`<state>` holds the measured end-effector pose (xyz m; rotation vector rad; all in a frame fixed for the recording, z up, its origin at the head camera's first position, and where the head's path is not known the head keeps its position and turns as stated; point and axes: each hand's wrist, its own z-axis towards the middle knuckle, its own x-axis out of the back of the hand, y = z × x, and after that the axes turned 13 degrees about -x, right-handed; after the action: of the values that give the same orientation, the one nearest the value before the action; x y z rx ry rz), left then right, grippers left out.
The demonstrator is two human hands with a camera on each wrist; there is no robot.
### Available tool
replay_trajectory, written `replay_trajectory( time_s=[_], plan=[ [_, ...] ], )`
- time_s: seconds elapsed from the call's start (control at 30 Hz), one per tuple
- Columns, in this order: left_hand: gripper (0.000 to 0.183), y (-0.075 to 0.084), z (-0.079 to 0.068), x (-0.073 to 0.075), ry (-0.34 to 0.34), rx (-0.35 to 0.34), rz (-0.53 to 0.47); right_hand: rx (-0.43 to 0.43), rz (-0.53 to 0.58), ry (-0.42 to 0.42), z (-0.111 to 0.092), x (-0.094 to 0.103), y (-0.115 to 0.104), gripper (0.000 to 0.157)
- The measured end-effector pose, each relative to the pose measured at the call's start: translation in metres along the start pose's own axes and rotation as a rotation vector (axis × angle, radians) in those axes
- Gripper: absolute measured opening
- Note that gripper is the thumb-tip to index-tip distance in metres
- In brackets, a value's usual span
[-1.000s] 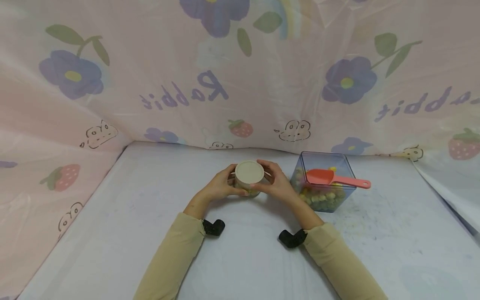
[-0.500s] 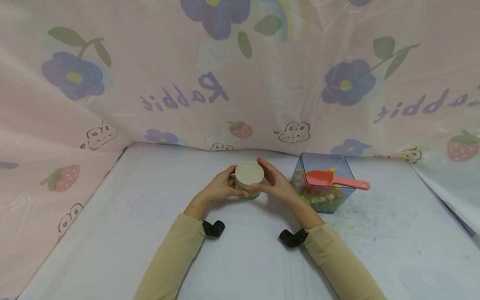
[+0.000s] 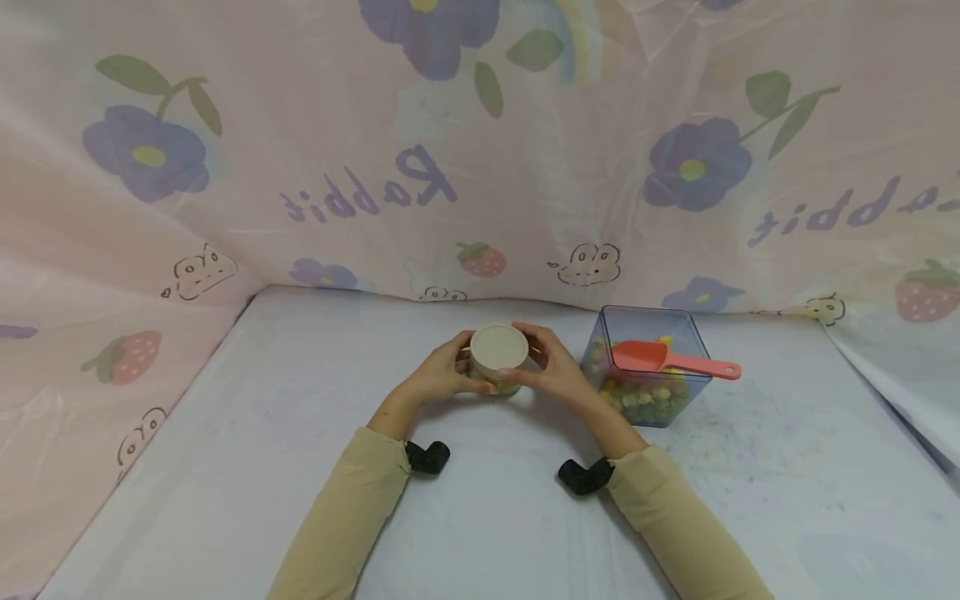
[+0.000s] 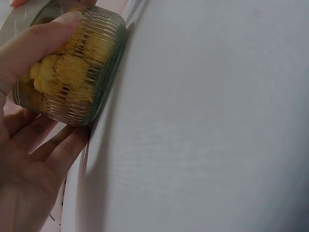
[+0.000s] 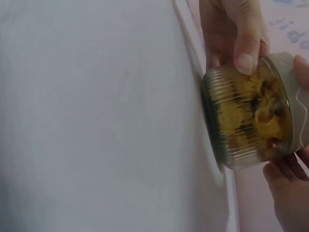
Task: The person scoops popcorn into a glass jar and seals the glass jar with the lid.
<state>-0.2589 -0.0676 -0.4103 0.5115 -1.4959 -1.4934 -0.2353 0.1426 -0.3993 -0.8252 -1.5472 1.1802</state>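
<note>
A ribbed glass jar (image 4: 72, 82) stands on the white-covered table, holding yellow dried flower heads (image 5: 231, 113). A round cream lid (image 3: 498, 346) sits on its top. My left hand (image 3: 438, 371) grips the glass body from the left, thumb in front and fingers behind. From the right, my right hand (image 3: 557, 367) holds the lid's rim, with the thumb at the front and the fingers at the far side. In the right wrist view, the right fingers curl at the lid's edge while the left thumb presses the glass.
Right of the jar, close to my right forearm, stands a clear bluish square container (image 3: 648, 404) partly filled with yellowish-green pieces. A coral-pink scoop (image 3: 645, 356) lies across it, its handle jutting over the right rim. A patterned pink curtain (image 3: 510, 183) hangs behind the table.
Half a second ago my right fingers were spread off the lid; now they are back round its rim. The left hand and the jar have stayed in place.
</note>
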Motion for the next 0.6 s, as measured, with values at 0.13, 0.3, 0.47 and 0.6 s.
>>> replay_trajectory(
  time_s=[0.13,0.3,0.47,0.6],
  plan=[
    [0.083,-0.0015,-0.0004,-0.0003,-0.001,0.002,0.005,0.007,0.006,-0.019,-0.0006,-0.0001,0.0012,0.077],
    [0.084,-0.0015,-0.0010,-0.0008,-0.010,0.006,0.014,0.047,0.040,-0.113,0.0006,0.0032,0.0050,0.083],
    [0.084,-0.0020,-0.0003,-0.0005,-0.014,0.005,0.013,0.059,0.054,-0.133,0.0019,0.0052,0.0044,0.080],
    [0.085,-0.0019,-0.0004,0.0008,-0.008,0.000,0.001,0.041,0.042,-0.106,0.0029,0.0045,0.0031,0.077]
  ],
)
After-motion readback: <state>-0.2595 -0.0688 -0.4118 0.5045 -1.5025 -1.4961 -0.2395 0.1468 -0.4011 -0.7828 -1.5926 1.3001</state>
